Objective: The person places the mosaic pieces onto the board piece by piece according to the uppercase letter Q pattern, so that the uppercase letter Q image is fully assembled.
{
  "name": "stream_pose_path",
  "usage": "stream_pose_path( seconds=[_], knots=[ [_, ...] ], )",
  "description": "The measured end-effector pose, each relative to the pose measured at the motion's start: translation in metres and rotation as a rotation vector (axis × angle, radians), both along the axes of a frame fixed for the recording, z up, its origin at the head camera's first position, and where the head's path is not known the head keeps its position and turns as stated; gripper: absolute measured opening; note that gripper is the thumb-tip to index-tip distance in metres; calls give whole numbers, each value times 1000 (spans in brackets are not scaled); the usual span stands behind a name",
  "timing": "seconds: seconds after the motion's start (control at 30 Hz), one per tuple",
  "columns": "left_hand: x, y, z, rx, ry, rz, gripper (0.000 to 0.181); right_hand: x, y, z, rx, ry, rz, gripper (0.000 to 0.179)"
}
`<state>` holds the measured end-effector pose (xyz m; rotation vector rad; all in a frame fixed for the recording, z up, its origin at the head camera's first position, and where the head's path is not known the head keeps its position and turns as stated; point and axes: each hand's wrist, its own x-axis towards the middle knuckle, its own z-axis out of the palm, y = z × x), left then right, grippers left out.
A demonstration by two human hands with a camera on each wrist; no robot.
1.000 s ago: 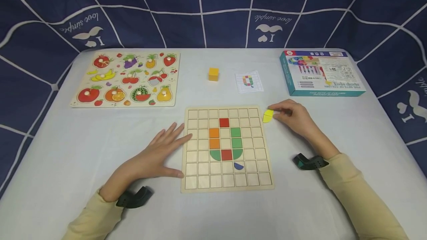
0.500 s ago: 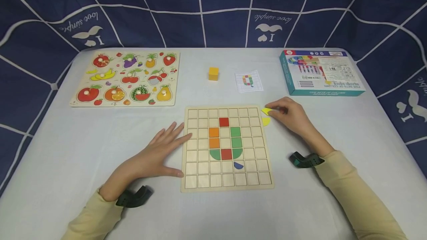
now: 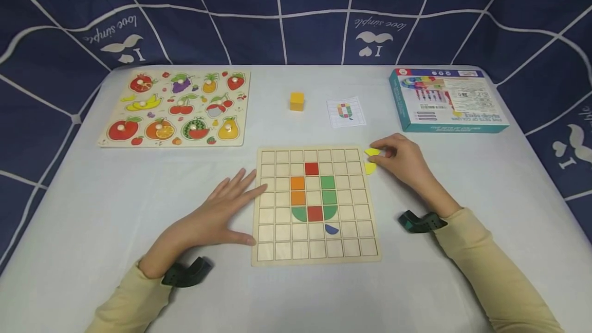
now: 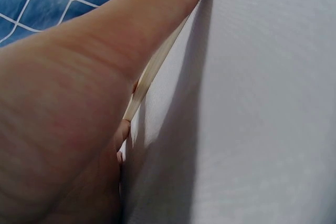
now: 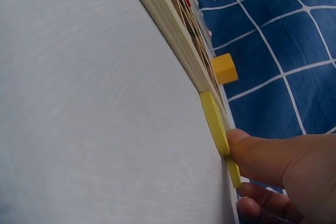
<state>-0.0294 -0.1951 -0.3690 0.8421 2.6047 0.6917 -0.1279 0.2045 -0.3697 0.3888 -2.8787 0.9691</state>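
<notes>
My left hand [image 3: 219, 215] lies with its fingers spread at the left edge of the wooden grid board [image 3: 274, 248], its fingertips and thumb touching that edge. Beyond the board's right edge, my right hand [image 3: 400, 159] pinches a yellow quarter-round tile [image 3: 372, 152] between thumb and fingers. A second yellow tile [image 3: 370, 168] lies just nearer, against the board's side. On the board sit red tiles [image 3: 315, 214], orange tiles [image 3: 298, 183], green tiles [image 3: 328, 182] and a blue half-round tile [image 3: 331, 229]. In the right wrist view my thumb covers part of the yellow tiles [image 5: 214, 124].
A small pattern card [image 3: 346, 112] and an orange cube [image 3: 297, 101] lie behind the board. A fruit puzzle [image 3: 173, 109] stands back left, a teal-edged box [image 3: 446, 100] back right. Dark blue cloth [image 3: 314, 40] hangs behind the white table [image 3: 194, 297].
The two yellow tiles lay together; the farther one has turned and come apart from the nearer one in my right fingers. The right hand shifted slightly left, while the left hand stayed put.
</notes>
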Motion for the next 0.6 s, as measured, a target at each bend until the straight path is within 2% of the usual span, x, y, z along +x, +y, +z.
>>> stream_pose_path(
  seconds=[0.33, 0.6],
  knots=[
    [-1, 1, 0, -11, -1, -3, 109, 1, 0, 0, 25, -13, -36, 24],
    [-1, 0, 1, -7, 0, -6, 108, 0, 0, -1, 20, 21, -32, 23]
  ],
)
